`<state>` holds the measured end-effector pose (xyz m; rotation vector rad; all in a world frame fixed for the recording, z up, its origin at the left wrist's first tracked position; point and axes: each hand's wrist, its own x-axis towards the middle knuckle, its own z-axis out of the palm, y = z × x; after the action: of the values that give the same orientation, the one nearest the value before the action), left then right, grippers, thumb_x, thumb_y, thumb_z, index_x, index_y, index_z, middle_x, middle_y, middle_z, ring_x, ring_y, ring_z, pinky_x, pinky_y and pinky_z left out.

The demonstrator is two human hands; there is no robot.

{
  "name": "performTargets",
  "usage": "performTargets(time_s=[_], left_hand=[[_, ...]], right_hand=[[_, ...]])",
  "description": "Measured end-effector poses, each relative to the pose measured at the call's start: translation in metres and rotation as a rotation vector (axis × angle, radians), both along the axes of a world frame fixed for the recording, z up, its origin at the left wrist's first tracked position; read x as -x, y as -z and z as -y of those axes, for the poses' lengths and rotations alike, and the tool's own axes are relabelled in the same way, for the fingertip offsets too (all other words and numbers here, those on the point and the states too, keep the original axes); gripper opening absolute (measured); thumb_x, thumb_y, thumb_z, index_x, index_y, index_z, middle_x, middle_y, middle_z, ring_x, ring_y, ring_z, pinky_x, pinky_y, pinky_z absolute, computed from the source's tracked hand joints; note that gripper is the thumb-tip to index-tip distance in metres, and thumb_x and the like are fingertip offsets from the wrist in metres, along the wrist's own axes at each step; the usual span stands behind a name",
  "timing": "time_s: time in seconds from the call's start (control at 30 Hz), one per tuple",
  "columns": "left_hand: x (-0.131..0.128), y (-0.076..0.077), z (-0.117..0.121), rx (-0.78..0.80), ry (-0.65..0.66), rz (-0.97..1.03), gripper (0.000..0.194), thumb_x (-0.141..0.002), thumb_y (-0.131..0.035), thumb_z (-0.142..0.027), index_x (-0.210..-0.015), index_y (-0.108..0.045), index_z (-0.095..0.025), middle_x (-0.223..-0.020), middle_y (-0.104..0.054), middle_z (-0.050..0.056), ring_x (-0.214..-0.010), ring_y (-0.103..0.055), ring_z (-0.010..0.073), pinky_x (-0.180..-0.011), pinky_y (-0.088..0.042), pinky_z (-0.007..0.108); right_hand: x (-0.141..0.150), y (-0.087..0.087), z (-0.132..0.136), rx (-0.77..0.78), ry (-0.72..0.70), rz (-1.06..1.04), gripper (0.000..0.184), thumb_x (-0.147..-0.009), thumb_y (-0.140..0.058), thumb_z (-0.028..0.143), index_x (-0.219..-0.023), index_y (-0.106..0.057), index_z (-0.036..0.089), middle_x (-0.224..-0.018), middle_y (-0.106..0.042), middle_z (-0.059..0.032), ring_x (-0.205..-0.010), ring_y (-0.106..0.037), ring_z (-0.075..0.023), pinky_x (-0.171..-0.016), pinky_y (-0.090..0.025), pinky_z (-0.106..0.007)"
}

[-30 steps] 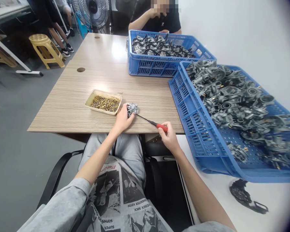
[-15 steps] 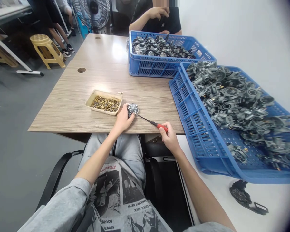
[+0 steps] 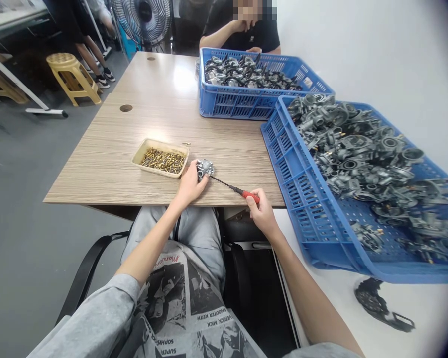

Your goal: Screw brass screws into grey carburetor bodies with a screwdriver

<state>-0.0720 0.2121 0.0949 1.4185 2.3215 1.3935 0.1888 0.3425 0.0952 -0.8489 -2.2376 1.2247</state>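
My left hand (image 3: pixel 191 185) is closed around a small grey metal carburetor body (image 3: pixel 205 168), held on the table close to its front edge. In my right hand (image 3: pixel 262 210) is the red handle of a screwdriver (image 3: pixel 251 196). Its long dark shaft slants up to the left, and the tip meets the right side of the carburetor; the exact contact spot is too small to make out. Just left of my left hand stands a cream plastic tub (image 3: pixel 136 158) holding many small brass parts (image 3: pixel 163 160). One loose brass piece (image 3: pixel 186 143) lies behind the tub's right corner.
A large blue crate (image 3: pixel 296 199) of metal carburetor bodies (image 3: pixel 358 144) stands to my right. Behind it, another blue crate (image 3: pixel 235 102) holds similar parts with black pieces. A person in black (image 3: pixel 224 37) sits across the wooden table (image 3: pixel 108 154). A fan (image 3: pixel 144 20) stands beyond.
Both my hands, the carburetor and the screwdriver keep nearly the same place. The person across the table has shifted their raised hand and head slightly.
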Motion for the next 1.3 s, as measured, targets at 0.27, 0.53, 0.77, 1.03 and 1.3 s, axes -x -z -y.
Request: performTargets(time_s=[0.27, 0.53, 0.77, 1.03, 1.3], left_hand=[[-0.0006, -0.0019, 0.0000, 0.008, -0.005, -0.006, 0.051, -0.096, -0.059, -0.033, -0.141, -0.041, -0.017, -0.130, -0.067, 0.017, -0.119, -0.067, 0.0308, -0.106, -0.052, 0.046], [0.0000, -0.0011, 0.0003, 0.007, 0.006, -0.004, 0.052, -0.098, -0.057, -0.033, -0.143, -0.040, -0.015, -0.136, -0.064, 0.019, -0.124, -0.065, 0.0311, -0.109, -0.051, 0.046], [0.0003, 0.0003, -0.0001, -0.010, 0.001, -0.010, 0.051, -0.097, -0.059, -0.032, -0.142, -0.041, -0.016, -0.132, -0.066, 0.018, -0.120, -0.066, 0.0300, -0.106, -0.052, 0.044], [0.0011, 0.0022, -0.0004, -0.011, 0.005, -0.019, 0.052, -0.098, -0.057, -0.034, -0.144, -0.040, -0.016, -0.135, -0.065, 0.018, -0.122, -0.065, 0.0295, -0.107, -0.051, 0.043], [0.0015, 0.0016, -0.0004, 0.006, 0.005, -0.025, 0.053, -0.098, -0.057, -0.034, -0.143, -0.039, -0.015, -0.136, -0.064, 0.020, -0.123, -0.065, 0.0312, -0.108, -0.051, 0.046]], right_hand=[[0.0002, -0.0034, 0.0025, 0.019, 0.013, -0.001, 0.028, -0.100, -0.055, 0.052, -0.106, -0.046, 0.027, -0.069, -0.044, 0.0050, -0.053, -0.043, -0.0167, -0.051, -0.035, -0.030], [0.0000, -0.0035, 0.0027, 0.039, -0.002, -0.005, 0.030, -0.098, -0.057, 0.051, -0.110, -0.044, 0.027, -0.066, -0.042, 0.0064, -0.052, -0.042, -0.0169, -0.051, -0.035, -0.030], [0.0005, -0.0029, 0.0020, -0.005, 0.025, 0.007, 0.028, -0.102, -0.050, 0.054, -0.103, -0.047, 0.026, -0.067, -0.046, 0.0040, -0.053, -0.044, -0.0171, -0.052, -0.036, -0.031], [-0.0003, -0.0013, 0.0013, -0.004, 0.008, 0.001, 0.028, -0.100, -0.055, 0.051, -0.109, -0.045, 0.027, -0.066, -0.045, 0.0055, -0.053, -0.044, -0.0174, -0.052, -0.036, -0.031], [0.0008, -0.0029, 0.0029, -0.011, 0.007, -0.003, 0.027, -0.100, -0.056, 0.048, -0.110, -0.046, 0.026, -0.065, -0.042, 0.0065, -0.050, -0.040, -0.0165, -0.053, -0.033, -0.032]])
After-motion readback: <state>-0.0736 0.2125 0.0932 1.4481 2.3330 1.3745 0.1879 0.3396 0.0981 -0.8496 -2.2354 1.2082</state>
